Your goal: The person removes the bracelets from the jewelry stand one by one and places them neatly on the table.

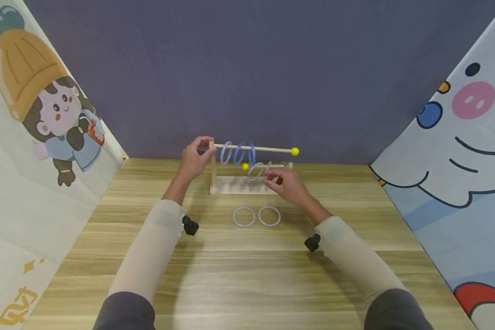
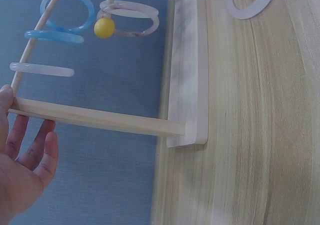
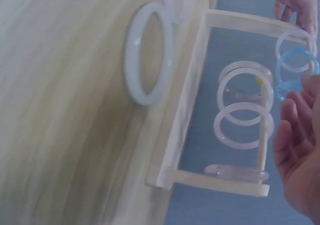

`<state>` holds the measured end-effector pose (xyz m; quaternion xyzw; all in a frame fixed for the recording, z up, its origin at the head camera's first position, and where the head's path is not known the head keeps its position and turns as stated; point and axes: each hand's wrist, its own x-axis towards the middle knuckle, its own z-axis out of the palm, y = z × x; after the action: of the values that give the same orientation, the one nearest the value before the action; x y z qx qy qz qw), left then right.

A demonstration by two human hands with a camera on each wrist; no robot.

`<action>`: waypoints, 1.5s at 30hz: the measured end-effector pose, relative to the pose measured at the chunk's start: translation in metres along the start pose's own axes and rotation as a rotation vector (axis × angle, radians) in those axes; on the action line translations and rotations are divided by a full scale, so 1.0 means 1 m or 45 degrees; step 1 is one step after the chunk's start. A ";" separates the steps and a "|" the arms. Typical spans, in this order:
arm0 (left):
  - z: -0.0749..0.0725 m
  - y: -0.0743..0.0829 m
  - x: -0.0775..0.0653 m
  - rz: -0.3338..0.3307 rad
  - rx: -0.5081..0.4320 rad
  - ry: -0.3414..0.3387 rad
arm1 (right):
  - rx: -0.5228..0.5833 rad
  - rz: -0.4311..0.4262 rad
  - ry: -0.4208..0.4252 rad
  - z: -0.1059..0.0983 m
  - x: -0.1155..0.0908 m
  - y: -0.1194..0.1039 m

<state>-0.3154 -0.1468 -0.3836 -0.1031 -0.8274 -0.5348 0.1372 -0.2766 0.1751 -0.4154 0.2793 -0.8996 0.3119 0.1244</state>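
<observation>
A wooden bangle rack has two rods tipped with yellow balls. My left hand pinches the top of its left post, thumb on one side and fingers on the other. On the upper rod hang a lilac bangle and two blue bangles. Several pale, translucent bangles hang on the lower rod, one near the right post. My right hand is beside the lower rod, fingers loosely bent. No bangle shows between those fingers in the right wrist view.
Two pale bangles, a left one and a right one, lie flat on the wooden table in front of the rack. A dark blue-grey panel rises behind it. Printed cloths flank the table.
</observation>
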 end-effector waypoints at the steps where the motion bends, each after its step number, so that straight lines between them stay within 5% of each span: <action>1: 0.000 0.000 0.000 -0.001 0.007 -0.001 | 0.018 0.019 0.028 0.000 0.002 -0.001; 15: 0.000 -0.003 0.002 0.016 0.006 0.015 | 0.173 0.240 0.281 0.008 0.031 -0.018; 34: 0.001 -0.001 0.003 -0.001 0.014 0.010 | 0.318 0.389 0.341 0.024 0.054 -0.027; 45: 0.001 -0.002 0.005 0.004 0.024 0.015 | 0.192 0.405 0.410 0.030 0.061 -0.033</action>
<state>-0.3205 -0.1468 -0.3839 -0.1001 -0.8313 -0.5275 0.1437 -0.3085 0.1090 -0.3987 0.0892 -0.8750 0.4345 0.1942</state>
